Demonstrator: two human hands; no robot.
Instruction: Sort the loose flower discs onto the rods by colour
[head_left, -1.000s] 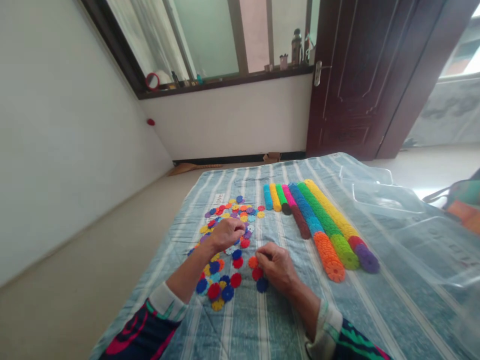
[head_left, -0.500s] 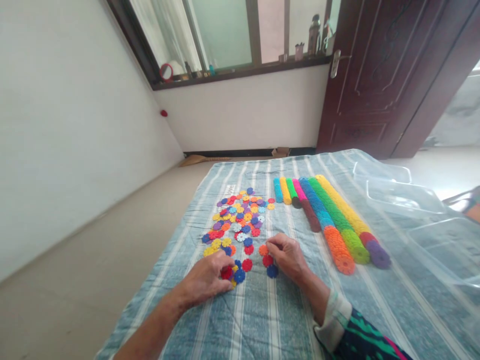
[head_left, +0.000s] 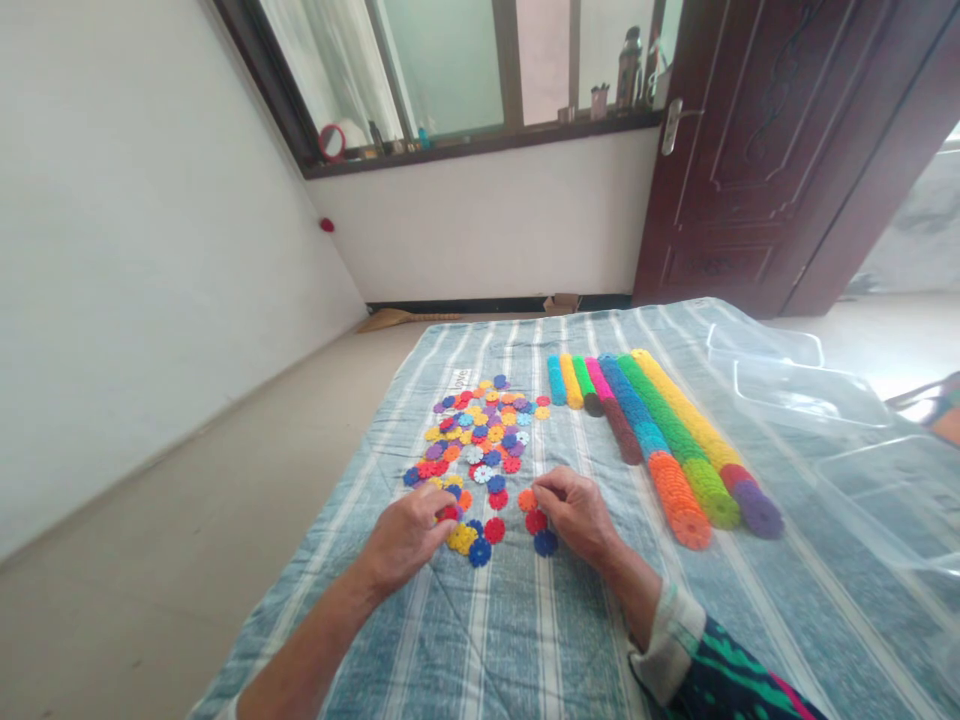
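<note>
Your left hand (head_left: pixel 405 535) pinches a red disc (head_left: pixel 448 513) at its fingertips, while your closed right hand (head_left: pixel 576 515) rests just right of the loose discs (head_left: pixel 480 440).

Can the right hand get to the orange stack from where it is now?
Probably yes. The right hand lies on the cloth beside the orange stack, with only bare cloth between them.

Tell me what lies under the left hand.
Under the left hand lie loose flower-shaped discs on the striped cloth; a red disc shows at its fingertips and yellow ones beside them. Whatever is beneath the palm is covered.
</note>
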